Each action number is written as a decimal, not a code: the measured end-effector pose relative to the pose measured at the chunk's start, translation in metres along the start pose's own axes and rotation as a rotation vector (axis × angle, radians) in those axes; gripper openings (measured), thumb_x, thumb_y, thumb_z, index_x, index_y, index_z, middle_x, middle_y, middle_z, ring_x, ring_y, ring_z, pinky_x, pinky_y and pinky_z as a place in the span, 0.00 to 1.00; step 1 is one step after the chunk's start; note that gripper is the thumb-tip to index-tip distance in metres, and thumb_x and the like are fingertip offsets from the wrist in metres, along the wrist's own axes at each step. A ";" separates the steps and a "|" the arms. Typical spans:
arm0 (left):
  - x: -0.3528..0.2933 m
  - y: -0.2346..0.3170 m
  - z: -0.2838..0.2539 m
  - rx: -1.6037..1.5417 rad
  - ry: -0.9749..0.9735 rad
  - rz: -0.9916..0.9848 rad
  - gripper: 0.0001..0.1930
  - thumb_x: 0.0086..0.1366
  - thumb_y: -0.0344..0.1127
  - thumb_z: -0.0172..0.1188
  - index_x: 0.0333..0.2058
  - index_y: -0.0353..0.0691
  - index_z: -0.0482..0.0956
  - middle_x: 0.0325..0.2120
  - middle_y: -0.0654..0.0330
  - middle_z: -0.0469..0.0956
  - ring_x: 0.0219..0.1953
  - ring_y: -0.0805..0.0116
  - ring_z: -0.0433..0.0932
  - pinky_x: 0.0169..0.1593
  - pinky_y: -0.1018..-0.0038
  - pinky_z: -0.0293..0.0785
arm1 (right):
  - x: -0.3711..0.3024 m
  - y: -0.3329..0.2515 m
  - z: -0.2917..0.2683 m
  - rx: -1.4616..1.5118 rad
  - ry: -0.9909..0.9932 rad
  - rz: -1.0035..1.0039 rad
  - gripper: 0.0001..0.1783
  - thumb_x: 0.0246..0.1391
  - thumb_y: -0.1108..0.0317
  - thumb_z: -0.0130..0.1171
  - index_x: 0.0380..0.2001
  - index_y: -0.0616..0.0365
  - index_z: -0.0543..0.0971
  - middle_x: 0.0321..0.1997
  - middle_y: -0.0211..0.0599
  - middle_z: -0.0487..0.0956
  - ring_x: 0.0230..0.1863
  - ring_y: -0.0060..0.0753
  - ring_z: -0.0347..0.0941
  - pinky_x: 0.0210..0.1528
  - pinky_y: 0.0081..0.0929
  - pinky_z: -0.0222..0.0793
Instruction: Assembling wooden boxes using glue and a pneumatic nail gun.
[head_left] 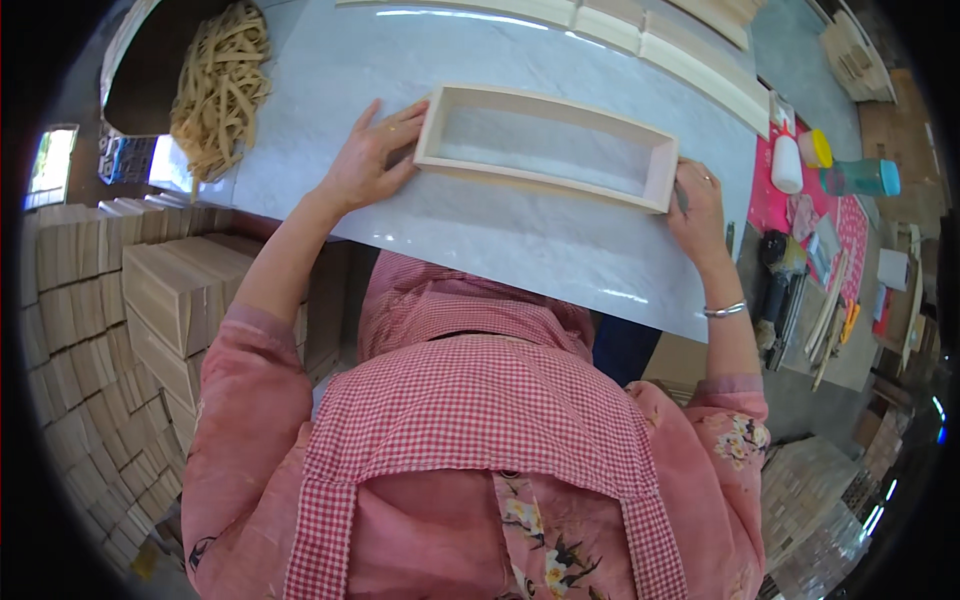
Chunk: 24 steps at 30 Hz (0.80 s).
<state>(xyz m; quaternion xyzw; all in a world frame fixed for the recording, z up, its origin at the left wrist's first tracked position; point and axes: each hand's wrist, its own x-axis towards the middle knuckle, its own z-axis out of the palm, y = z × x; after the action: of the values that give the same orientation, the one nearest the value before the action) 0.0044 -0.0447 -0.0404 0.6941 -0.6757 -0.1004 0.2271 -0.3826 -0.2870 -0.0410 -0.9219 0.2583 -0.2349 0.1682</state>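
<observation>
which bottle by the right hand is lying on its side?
The teal bottle with the yellow cap: it lies flat on the pink mat. The white bottle beside it stands upright.

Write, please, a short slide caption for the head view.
Both hands, left hand and right hand, press the ends of a wooden frame on a marble-patterned table.

— What does the work surface look like?

— A pale, marble-patterned table top (560,250), glossy, with light glinting off it along the far edge.

— And to the left of it?

— Stacks of light wooden blocks (110,330) piled in rows down toward the floor. Farther up, a heap of tan rubber bands (220,85) sits at the table's corner, beside a bright window (50,160).

— What is on the right?

— A pink mat (775,200) bearing a white bottle (787,163) and a teal bottle (860,178). Long wooden slats (690,60) lie along the far edge.
</observation>
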 end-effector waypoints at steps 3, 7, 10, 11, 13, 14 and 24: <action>0.002 -0.004 -0.009 0.129 -0.002 0.095 0.16 0.63 0.32 0.58 0.50 0.40 0.81 0.56 0.59 0.80 0.65 0.63 0.71 0.72 0.50 0.53 | 0.009 -0.003 -0.006 -0.043 -0.047 -0.085 0.04 0.53 0.74 0.59 0.33 0.58 0.78 0.36 0.31 0.80 0.45 0.37 0.75 0.58 0.34 0.64; -0.001 -0.001 -0.022 0.001 -0.018 0.046 0.11 0.66 0.34 0.56 0.43 0.38 0.81 0.47 0.59 0.81 0.53 0.65 0.76 0.65 0.59 0.63 | 0.012 -0.005 -0.029 0.035 -0.108 -0.033 0.03 0.58 0.72 0.57 0.30 0.58 0.76 0.29 0.31 0.76 0.36 0.32 0.72 0.50 0.30 0.67; -0.002 0.002 -0.031 -0.767 -0.065 -0.389 0.10 0.71 0.37 0.54 0.37 0.38 0.80 0.36 0.61 0.78 0.38 0.70 0.74 0.51 0.71 0.70 | 0.010 -0.009 -0.047 0.445 -0.169 0.378 0.12 0.65 0.68 0.54 0.26 0.58 0.73 0.23 0.29 0.71 0.28 0.24 0.65 0.39 0.26 0.67; -0.001 0.006 -0.031 -0.764 -0.061 -0.385 0.10 0.71 0.37 0.54 0.37 0.38 0.80 0.36 0.61 0.78 0.38 0.70 0.74 0.51 0.71 0.70 | 0.011 -0.014 -0.046 0.445 -0.164 0.373 0.12 0.65 0.68 0.54 0.26 0.58 0.73 0.23 0.29 0.71 0.28 0.24 0.65 0.39 0.26 0.67; -0.003 0.017 -0.027 -1.041 0.067 -0.449 0.13 0.74 0.40 0.50 0.37 0.39 0.78 0.33 0.62 0.74 0.34 0.73 0.68 0.45 0.75 0.67 | 0.017 -0.036 -0.036 0.528 -0.041 0.464 0.18 0.69 0.63 0.51 0.24 0.58 0.72 0.22 0.28 0.69 0.27 0.21 0.62 0.35 0.25 0.64; -0.003 0.022 -0.024 -1.180 0.133 -0.481 0.14 0.76 0.42 0.49 0.36 0.39 0.78 0.31 0.63 0.72 0.32 0.74 0.66 0.42 0.77 0.65 | 0.020 -0.046 -0.031 0.570 0.020 0.510 0.20 0.71 0.60 0.49 0.23 0.58 0.72 0.21 0.27 0.68 0.27 0.20 0.60 0.32 0.24 0.63; 0.026 0.030 -0.008 -1.198 0.085 -0.796 0.19 0.79 0.47 0.42 0.38 0.40 0.76 0.27 0.64 0.69 0.27 0.76 0.62 0.33 0.77 0.64 | 0.021 -0.033 0.023 0.489 0.153 0.756 0.31 0.73 0.47 0.44 0.24 0.64 0.73 0.23 0.37 0.73 0.27 0.29 0.64 0.34 0.31 0.67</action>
<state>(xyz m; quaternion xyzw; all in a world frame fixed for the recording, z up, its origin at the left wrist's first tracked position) -0.0171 -0.0681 -0.0159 0.6472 -0.1910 -0.5019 0.5411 -0.3412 -0.2677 -0.0388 -0.6762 0.5251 -0.2786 0.4353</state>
